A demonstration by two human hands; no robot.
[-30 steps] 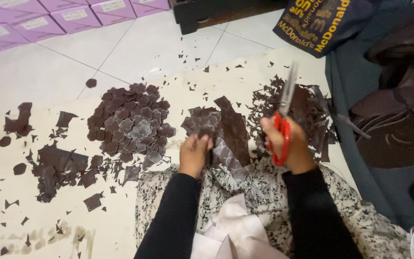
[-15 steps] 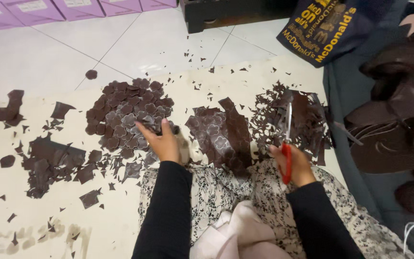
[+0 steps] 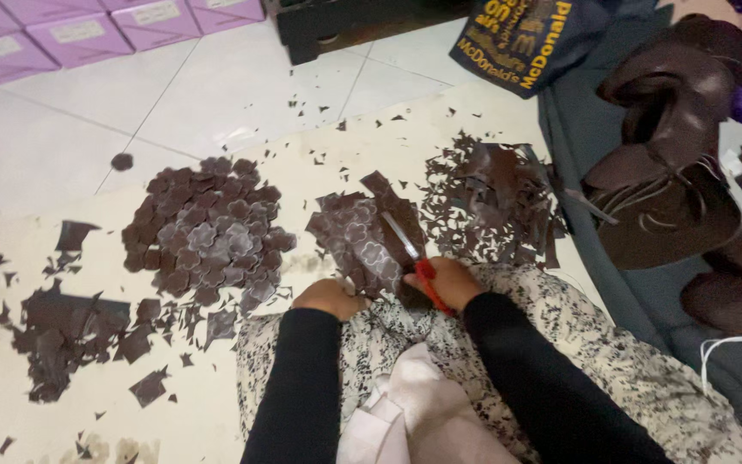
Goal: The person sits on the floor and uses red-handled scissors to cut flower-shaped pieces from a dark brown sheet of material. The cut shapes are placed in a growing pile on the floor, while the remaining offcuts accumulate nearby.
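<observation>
Two hands at work low in the head view, both in black sleeves. Right hand (image 3: 447,282) wrapped around the red handles of scissors (image 3: 412,258), blades slightly parted, tips lying over a dark brown sheet (image 3: 362,241) marked with flower outlines. Left hand (image 3: 328,297) curled, fingers pinching the sheet's near edge just above a patterned cloth (image 3: 611,361) on the lap. Pile of cut flower shapes (image 3: 208,232) left of the sheet on a cream mat (image 3: 216,395). Heap of offcuts (image 3: 491,198) to its right.
</observation>
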